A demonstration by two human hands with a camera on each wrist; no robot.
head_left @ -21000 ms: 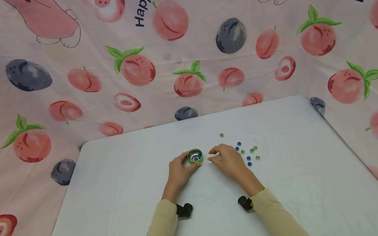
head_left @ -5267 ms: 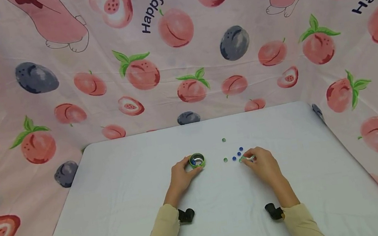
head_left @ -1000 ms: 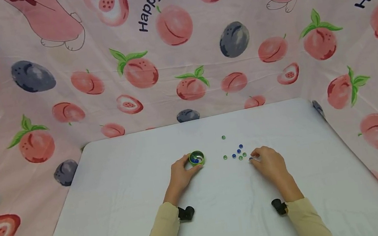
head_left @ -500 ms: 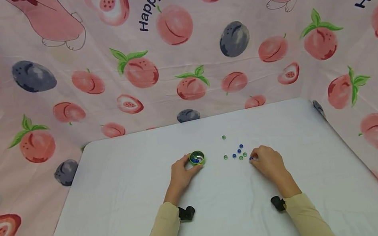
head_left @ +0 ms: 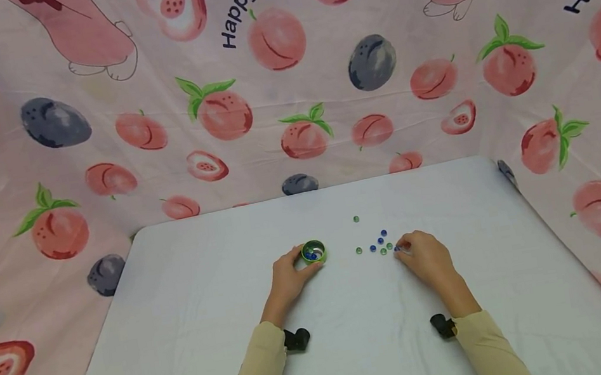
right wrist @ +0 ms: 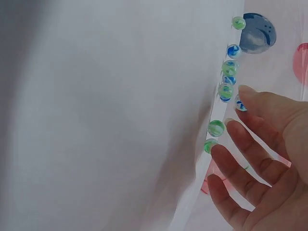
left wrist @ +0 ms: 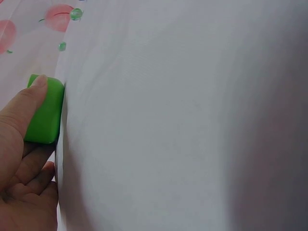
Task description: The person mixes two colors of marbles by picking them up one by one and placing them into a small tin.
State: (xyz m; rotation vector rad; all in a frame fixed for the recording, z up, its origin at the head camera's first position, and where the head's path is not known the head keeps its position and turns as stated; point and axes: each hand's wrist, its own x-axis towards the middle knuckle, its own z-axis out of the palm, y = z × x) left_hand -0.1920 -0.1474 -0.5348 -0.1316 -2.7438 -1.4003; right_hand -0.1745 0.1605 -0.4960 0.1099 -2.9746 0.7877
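Note:
My left hand [head_left: 288,279] grips a small round green tin [left wrist: 45,113] by its side, thumb at the near side and fingers behind. The tin's open top faces up in the head view, with blue and green marbles [head_left: 312,254] at the bottom of its shiny inside. To the right, my right hand [head_left: 428,259] pinches a blue-swirled glass marble [right wrist: 240,103] between thumb and index fingertip. Its other fingers spread loosely, and a green marble [right wrist: 216,128] shows beside their tips. Just left of this hand lie several loose marbles, among them a blue one [head_left: 380,241].
A lone green marble [head_left: 356,219] lies farther back on the white-covered table [head_left: 211,328]. Another green marble [head_left: 359,250] sits between tin and cluster. Behind the table hangs a pink fruit-print cloth [head_left: 320,82]. Black wrist cameras [head_left: 297,340] are strapped at both sleeves.
Over twenty seconds, my right hand has moved from beside the tin to the marbles' right side, and the loose marbles are rearranged. In the last half second the pinched blue marble shifted slightly left.

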